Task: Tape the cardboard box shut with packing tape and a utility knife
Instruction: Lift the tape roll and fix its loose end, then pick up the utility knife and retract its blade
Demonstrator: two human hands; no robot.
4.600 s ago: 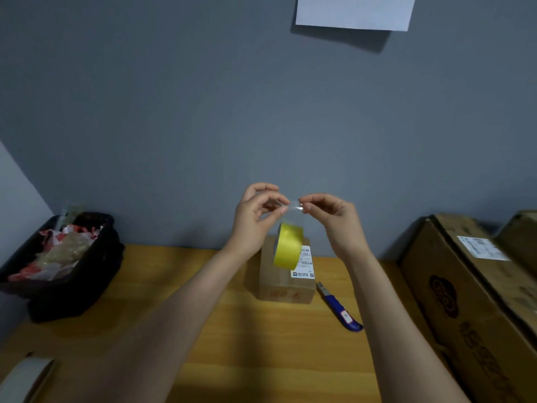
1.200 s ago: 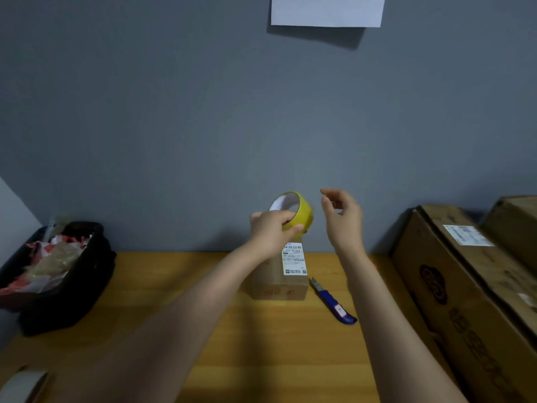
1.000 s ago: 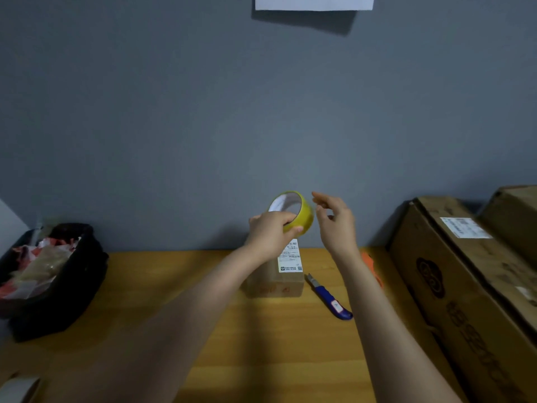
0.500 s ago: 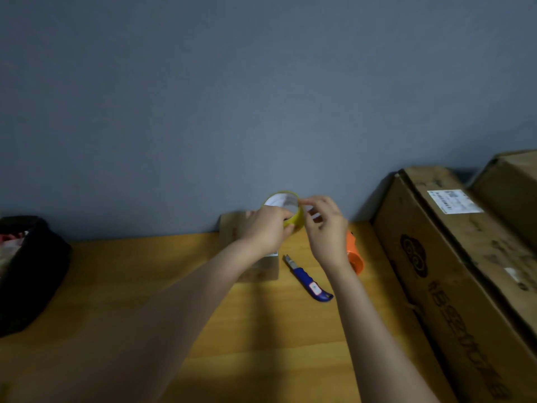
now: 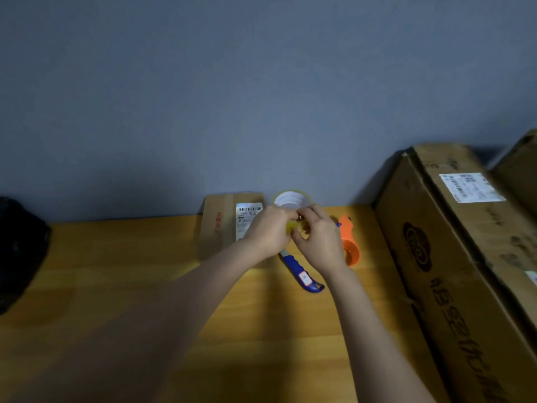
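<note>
A yellow roll of packing tape (image 5: 290, 199) with a white core is held above the wooden table, in front of the wall. My left hand (image 5: 268, 229) grips the roll from the left. My right hand (image 5: 318, 238) pinches at the roll's rim from the right, fingertips touching it. The small cardboard box (image 5: 222, 222) with a white shipping label stands on the table just left of my hands, partly hidden by the left hand. The blue utility knife (image 5: 302, 276) lies on the table below my hands.
An orange tool (image 5: 350, 242) lies right of my right hand. A large cardboard carton (image 5: 453, 257) fills the right side, another behind it. A black bin (image 5: 20, 248) sits at the far left. The wooden table (image 5: 130, 286) stretches toward me.
The view tilted down and shifted right. My right hand came from apart onto the tape roll and now pinches at it. The left hand kept hold and lowered the roll toward the box.
</note>
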